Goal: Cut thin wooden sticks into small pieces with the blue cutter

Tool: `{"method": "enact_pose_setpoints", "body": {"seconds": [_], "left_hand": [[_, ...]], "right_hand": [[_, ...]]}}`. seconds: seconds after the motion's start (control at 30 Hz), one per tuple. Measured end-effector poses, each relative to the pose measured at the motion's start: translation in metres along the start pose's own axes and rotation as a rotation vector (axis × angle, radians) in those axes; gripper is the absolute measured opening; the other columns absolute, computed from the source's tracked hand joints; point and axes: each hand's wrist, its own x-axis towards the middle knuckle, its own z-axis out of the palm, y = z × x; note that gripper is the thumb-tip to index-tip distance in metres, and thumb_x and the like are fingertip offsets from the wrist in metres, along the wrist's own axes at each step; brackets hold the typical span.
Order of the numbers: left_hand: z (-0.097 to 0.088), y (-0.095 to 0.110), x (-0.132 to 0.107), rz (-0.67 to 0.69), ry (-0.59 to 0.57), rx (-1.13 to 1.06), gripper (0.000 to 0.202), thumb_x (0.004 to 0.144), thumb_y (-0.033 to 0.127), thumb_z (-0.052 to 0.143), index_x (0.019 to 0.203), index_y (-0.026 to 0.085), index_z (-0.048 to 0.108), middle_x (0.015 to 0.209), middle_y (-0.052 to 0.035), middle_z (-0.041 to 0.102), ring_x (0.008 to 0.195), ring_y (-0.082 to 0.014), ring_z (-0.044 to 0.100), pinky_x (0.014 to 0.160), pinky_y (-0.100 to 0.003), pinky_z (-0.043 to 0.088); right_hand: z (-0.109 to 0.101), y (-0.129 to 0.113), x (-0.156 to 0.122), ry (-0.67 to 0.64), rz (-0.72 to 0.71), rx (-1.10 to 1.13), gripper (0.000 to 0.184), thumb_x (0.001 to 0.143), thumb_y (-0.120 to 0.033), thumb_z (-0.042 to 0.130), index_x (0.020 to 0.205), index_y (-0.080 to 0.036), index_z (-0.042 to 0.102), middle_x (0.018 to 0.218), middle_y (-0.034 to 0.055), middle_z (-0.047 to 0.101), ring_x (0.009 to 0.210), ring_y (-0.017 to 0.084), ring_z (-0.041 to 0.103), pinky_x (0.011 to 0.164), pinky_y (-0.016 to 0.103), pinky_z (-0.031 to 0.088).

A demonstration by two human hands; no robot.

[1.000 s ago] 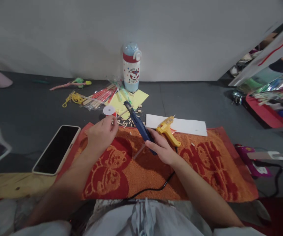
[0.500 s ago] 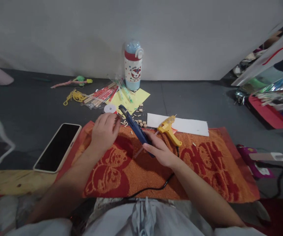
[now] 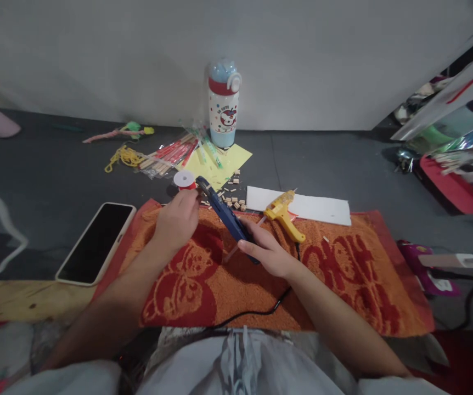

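Observation:
My right hand (image 3: 267, 249) is wrapped round the handle end of a long dark blue hand tool (image 3: 229, 219), which looks like a cutter. Its head points up and to the left, above the orange towel (image 3: 253, 299). At that head, the fingers of my left hand (image 3: 179, 214) are pinched together; what they hold is too small and dark to make out. Small cut wooden pieces (image 3: 235, 203) lie scattered just beyond the tool. Right of it, a yellow glue gun (image 3: 283, 216) rests partly on the towel, a clear glue stick poking out of its back.
A white strip of board (image 3: 322, 209) lies behind the glue gun. A drink bottle (image 3: 224, 109), yellow paper (image 3: 236, 159), a ribbon spool (image 3: 184, 180) and bagged sticks (image 3: 170, 156) stand or lie farther back. To the left is a phone (image 3: 96, 244). A black cord (image 3: 257, 313) crosses the towel.
My left hand has shifted slightly, its fingers now closer against the head of the blue tool. My right hand keeps its hold on the tool. The view has tilted a little.

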Motion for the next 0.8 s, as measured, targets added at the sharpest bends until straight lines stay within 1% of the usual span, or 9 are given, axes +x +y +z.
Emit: {"method": "enact_pose_setpoints", "body": {"seconds": [0.2, 0.37, 0.53, 0.67, 0.8], "left_hand": [[0.0006, -0.0002, -0.0006, 0.010, 0.002, 0.033, 0.027, 0.087, 0.021, 0.033, 0.097, 0.017, 0.057, 0.095, -0.0104, 0.066, 0.096, -0.0223, 0.061, 0.082, -0.031, 0.046], [0.0004, 0.0005, -0.0007, 0.000, -0.017, 0.045, 0.026, 0.087, 0.020, 0.034, 0.097, 0.017, 0.058, 0.095, -0.0113, 0.065, 0.096, -0.0233, 0.062, 0.081, -0.032, 0.045], [0.0005, 0.0018, -0.0006, -0.003, -0.033, 0.064, 0.025, 0.088, 0.022, 0.034, 0.096, 0.019, 0.058, 0.094, -0.0093, 0.066, 0.095, -0.0216, 0.062, 0.079, -0.029, 0.045], [0.0010, 0.0018, -0.0005, 0.001, -0.034, 0.072, 0.024, 0.089, 0.023, 0.036, 0.094, 0.019, 0.058, 0.092, -0.0082, 0.066, 0.092, -0.0209, 0.062, 0.079, -0.029, 0.044], [0.0031, -0.0002, -0.0010, 0.047, 0.004, 0.071, 0.023, 0.088, 0.022, 0.036, 0.093, 0.018, 0.059, 0.091, -0.0079, 0.067, 0.089, -0.0208, 0.063, 0.077, -0.029, 0.044]], "right_hand": [[-0.0001, 0.0009, -0.0004, 0.000, 0.019, 0.002, 0.060, 0.086, -0.053, 0.052, 0.135, -0.020, 0.044, 0.136, 0.0105, 0.052, 0.126, 0.029, 0.046, 0.109, 0.047, 0.030], [-0.0004, 0.0004, -0.0008, 0.004, 0.035, 0.019, 0.061, 0.085, -0.054, 0.053, 0.133, -0.018, 0.046, 0.129, 0.0106, 0.056, 0.121, 0.029, 0.049, 0.107, 0.046, 0.033], [-0.0007, 0.0006, -0.0016, -0.003, 0.073, 0.066, 0.060, 0.083, -0.056, 0.054, 0.132, -0.020, 0.048, 0.125, 0.0075, 0.058, 0.120, 0.029, 0.048, 0.105, 0.046, 0.035], [0.0000, 0.0023, -0.0014, 0.000, 0.098, 0.093, 0.065, 0.082, -0.058, 0.054, 0.133, -0.018, 0.046, 0.126, 0.0091, 0.057, 0.119, 0.028, 0.050, 0.105, 0.044, 0.035], [0.0003, 0.0025, -0.0009, -0.012, 0.091, 0.109, 0.070, 0.081, -0.060, 0.053, 0.134, -0.016, 0.045, 0.129, 0.0111, 0.055, 0.120, 0.028, 0.049, 0.106, 0.042, 0.034]]}}
